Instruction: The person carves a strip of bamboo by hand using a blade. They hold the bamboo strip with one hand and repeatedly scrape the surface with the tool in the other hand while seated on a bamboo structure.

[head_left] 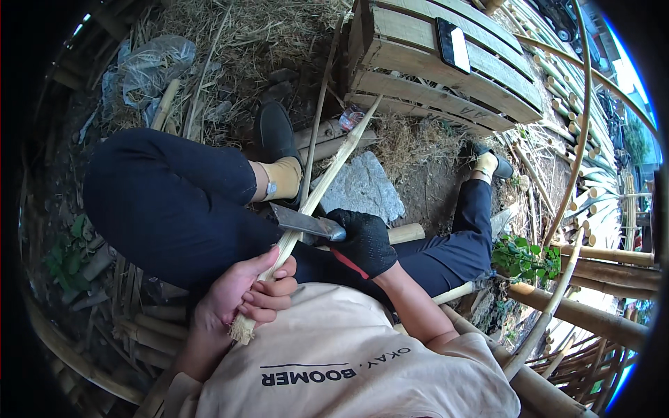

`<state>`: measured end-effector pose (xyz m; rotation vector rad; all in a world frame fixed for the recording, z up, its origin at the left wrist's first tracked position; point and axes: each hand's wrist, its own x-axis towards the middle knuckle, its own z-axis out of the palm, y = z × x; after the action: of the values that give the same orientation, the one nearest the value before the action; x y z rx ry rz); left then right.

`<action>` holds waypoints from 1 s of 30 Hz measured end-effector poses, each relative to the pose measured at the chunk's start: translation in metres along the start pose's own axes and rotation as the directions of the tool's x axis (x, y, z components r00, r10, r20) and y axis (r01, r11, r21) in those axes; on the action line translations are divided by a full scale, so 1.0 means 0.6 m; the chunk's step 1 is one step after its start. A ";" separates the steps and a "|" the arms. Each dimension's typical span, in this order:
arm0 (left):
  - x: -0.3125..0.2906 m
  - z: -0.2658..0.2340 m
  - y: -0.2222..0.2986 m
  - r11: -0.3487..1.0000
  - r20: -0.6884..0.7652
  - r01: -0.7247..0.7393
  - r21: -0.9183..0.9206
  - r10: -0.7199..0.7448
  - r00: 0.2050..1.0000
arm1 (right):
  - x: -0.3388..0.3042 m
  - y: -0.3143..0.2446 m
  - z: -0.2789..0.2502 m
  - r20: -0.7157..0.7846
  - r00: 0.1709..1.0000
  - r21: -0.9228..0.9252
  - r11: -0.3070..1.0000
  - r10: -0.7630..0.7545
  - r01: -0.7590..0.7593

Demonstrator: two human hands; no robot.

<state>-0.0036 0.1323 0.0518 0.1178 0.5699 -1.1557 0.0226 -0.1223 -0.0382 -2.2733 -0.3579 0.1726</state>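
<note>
My bare left hand [254, 292] is closed round the lower part of a long pale bamboo strip [333, 169], whose frayed end pokes out below the fist. The strip slants up and away to the right, narrowing to a point near the crate. In a black glove with a red cuff, my right hand [364, 244] grips a knife by its handle. The knife's broad grey blade [301, 221] lies across the strip just above my left hand. Most of the handle is hidden by the glove.
A wooden slatted crate [432, 76] stands ahead with a phone [453, 45] on top. A grey stone [362, 187] and cut bamboo pieces [406, 233] lie between my legs. Bamboo poles [589, 195] are stacked at right. Crumpled clear plastic [157, 66] lies on straw at far left.
</note>
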 end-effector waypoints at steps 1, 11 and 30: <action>0.001 -0.006 -0.001 0.999 0.012 0.000 0.039 -0.001 1.000 | -0.001 -0.003 0.005 -0.024 1.000 0.033 0.999 0.012 -0.011; 0.008 -0.028 -0.016 0.899 -0.068 -0.054 0.434 0.092 0.993 | -0.003 0.037 0.048 -0.041 0.999 -0.061 0.998 0.026 -0.028; 0.021 -0.043 -0.028 0.929 -0.097 -0.005 0.371 0.044 0.994 | 0.022 0.109 0.026 -0.050 0.999 -0.230 0.973 -0.018 0.006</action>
<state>-0.0242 0.1247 0.0271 0.5114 0.4338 -1.2283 0.0442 -0.1483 -0.0975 -2.4986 -0.3814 0.0687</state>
